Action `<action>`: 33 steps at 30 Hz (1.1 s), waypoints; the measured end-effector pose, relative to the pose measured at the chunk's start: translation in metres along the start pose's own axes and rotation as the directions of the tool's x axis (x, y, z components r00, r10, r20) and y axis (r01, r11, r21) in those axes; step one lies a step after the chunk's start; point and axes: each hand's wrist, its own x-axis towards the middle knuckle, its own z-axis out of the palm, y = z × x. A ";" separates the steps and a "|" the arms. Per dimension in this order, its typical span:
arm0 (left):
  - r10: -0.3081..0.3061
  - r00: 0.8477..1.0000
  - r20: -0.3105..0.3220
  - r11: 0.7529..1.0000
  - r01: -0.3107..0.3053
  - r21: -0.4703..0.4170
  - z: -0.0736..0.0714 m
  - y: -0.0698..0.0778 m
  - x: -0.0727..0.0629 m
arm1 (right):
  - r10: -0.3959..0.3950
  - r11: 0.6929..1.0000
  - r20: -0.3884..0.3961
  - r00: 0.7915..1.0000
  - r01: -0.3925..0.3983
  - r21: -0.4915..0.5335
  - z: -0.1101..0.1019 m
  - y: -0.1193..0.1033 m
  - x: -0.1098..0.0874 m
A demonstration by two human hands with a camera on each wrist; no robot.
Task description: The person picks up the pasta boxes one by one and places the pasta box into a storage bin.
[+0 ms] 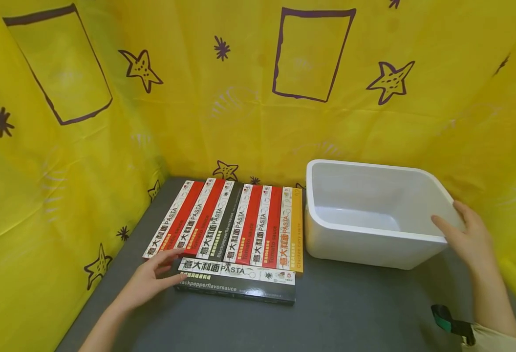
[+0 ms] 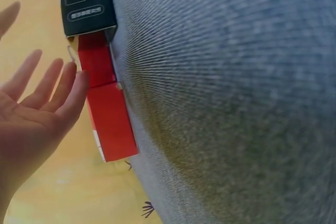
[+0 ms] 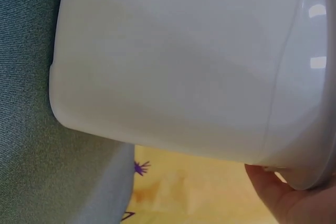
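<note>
A black pepper flavour pasta box (image 1: 262, 289) lies crosswise in front of a row of upright-pointing pasta boxes. My left hand (image 1: 150, 278) is at its left end, fingers spread and nearly straight, with the thumb over the box's corner; whether it touches cannot be told. In the left wrist view that hand (image 2: 44, 106) appears palm up beside the black box (image 2: 88, 3) and a red box end (image 2: 111, 124). On the right, a white plastic bin (image 1: 372, 249) has its right rim gripped by my right hand (image 1: 471, 237). The right wrist view shows the bin's outer wall (image 3: 173, 66).
The row holds red tomato sauce boxes (image 1: 246, 239), another black box (image 1: 223, 234) and an orange chicken curry box (image 1: 298, 234), side by side. Yellow patterned cloth (image 1: 249, 127) hangs behind and at both sides of the grey table (image 1: 328, 318).
</note>
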 end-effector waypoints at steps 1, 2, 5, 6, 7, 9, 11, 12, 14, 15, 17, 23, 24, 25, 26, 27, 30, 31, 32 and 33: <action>0.009 1.000 0.007 1.000 -0.009 0.002 0.001 -0.001 0.000 | 0.004 1.000 0.003 1.000 -0.004 -0.003 -0.001 0.000 0.000; 0.016 1.000 0.015 1.000 -0.016 0.006 0.003 -0.001 0.000 | 0.008 1.000 0.007 1.000 -0.008 -0.005 -0.001 -0.001 -0.001; 0.035 0.999 0.035 0.999 -0.035 0.011 0.006 -0.004 0.000 | 0.019 1.000 0.015 1.000 -0.019 -0.004 -0.002 -0.001 -0.002; 0.040 0.998 0.042 0.999 -0.040 0.014 0.006 -0.005 0.000 | 0.021 1.000 0.016 1.000 -0.021 -0.004 -0.002 -0.001 -0.002; 0.047 0.998 0.049 0.999 -0.047 0.015 0.007 -0.006 0.000 | 0.024 1.000 0.014 1.000 -0.024 -0.002 -0.002 -0.002 -0.002; 0.061 0.996 0.058 0.998 -0.062 0.021 0.009 -0.008 0.000 | 0.025 1.000 0.009 1.000 -0.025 0.004 -0.002 -0.002 -0.003; 0.074 0.996 0.059 0.997 -0.076 0.028 0.010 -0.010 0.001 | 0.024 1.000 0.002 1.000 -0.024 0.005 -0.002 -0.002 -0.004; 0.084 0.995 0.058 0.996 -0.086 0.031 0.010 -0.012 0.001 | 0.023 1.000 0.000 1.000 -0.023 0.007 -0.002 -0.002 -0.004; 0.111 0.992 0.054 0.993 -0.113 0.039 0.011 -0.014 0.002 | 0.018 1.000 -0.003 1.000 -0.018 0.006 -0.001 -0.002 -0.004; 0.127 0.991 0.050 0.991 -0.129 0.047 0.011 -0.015 0.002 | 0.015 1.000 -0.004 1.000 -0.015 0.005 -0.001 -0.002 -0.004; 0.163 0.986 0.046 0.982 -0.167 0.087 0.012 -0.016 0.003 | 0.011 1.000 -0.006 1.000 -0.011 0.003 -0.001 -0.002 -0.003; 0.214 0.975 0.064 0.951 -0.223 0.214 0.013 -0.018 0.006 | 0.009 1.000 -0.006 1.000 -0.009 0.007 0.001 -0.003 -0.002; 0.211 0.975 0.070 0.950 -0.221 0.223 0.014 -0.018 0.007 | 0.010 1.000 -0.007 1.000 -0.010 0.010 0.001 -0.003 -0.002; 0.209 0.975 0.078 0.948 -0.222 0.229 0.014 -0.018 0.008 | 0.011 1.000 -0.008 1.000 -0.011 0.012 0.001 -0.003 -0.002; 0.201 0.976 0.085 0.947 -0.216 0.237 0.014 -0.017 0.009 | 0.013 1.000 -0.008 1.000 -0.013 0.014 0.001 -0.003 -0.002; 0.192 0.977 0.090 0.948 -0.208 0.241 0.014 -0.017 0.009 | 0.014 1.000 -0.009 1.000 -0.013 0.014 0.001 -0.003 -0.002; 0.178 0.978 0.107 0.950 -0.199 0.241 0.014 -0.015 0.010 | 0.012 1.000 -0.012 1.000 -0.012 0.016 0.001 -0.002 -0.003; 0.180 0.977 0.114 0.949 -0.202 0.240 0.014 -0.015 0.010 | 0.012 1.000 -0.012 1.000 -0.012 0.015 0.001 -0.002 -0.003; 0.177 0.976 0.123 0.949 -0.203 0.240 0.014 -0.014 0.010 | 0.014 1.000 -0.011 1.000 -0.014 0.016 0.001 -0.002 -0.003; 0.177 0.975 0.134 0.949 -0.205 0.238 0.013 -0.014 0.010 | 0.015 1.000 -0.014 1.000 -0.014 0.017 0.001 -0.002 -0.003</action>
